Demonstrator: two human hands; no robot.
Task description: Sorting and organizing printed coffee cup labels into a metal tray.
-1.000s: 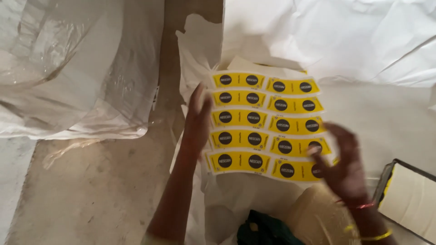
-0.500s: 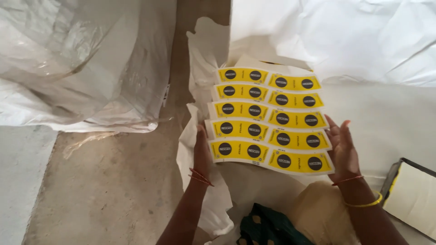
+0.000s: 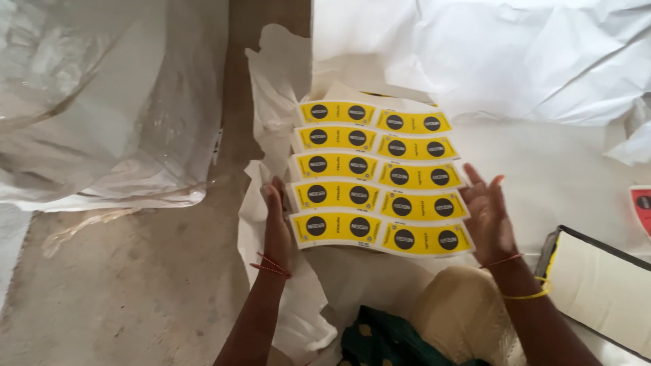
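A: Entry, head view. Stack of yellow curved label sheets [image 3: 378, 177] — two columns, five rows, each piece carrying two black round marks. Where does it sit?

B: On white paper wrapping [image 3: 271, 102], spread over the bare floor [image 3: 135, 285], directly ahead of the person's lap. The stack's edges are slightly stepped at the left side.

A: Left hand [image 3: 278, 227]?

B: Flat against the stack's left edge, at the two lowest rows. Fingers straight and together, nothing clasped. Red thread band [image 3: 271, 266] on the wrist.

A: Right hand [image 3: 487, 215]?

B: At the right edge of the lower rows, palm turned toward the stack, fingers spread and extended — touching or just beside the edge, not curled round anything. Thin yellow bangle [image 3: 522, 295] on that wrist.

A: Surroundings?

B: Clear plastic sacking [image 3: 102, 102] to the left, well apart from the stack. Crumpled white sheeting [image 3: 508, 54] beyond and to the right. A flat black-edged tray with a pale surface [image 3: 597, 291] near the right forearm.
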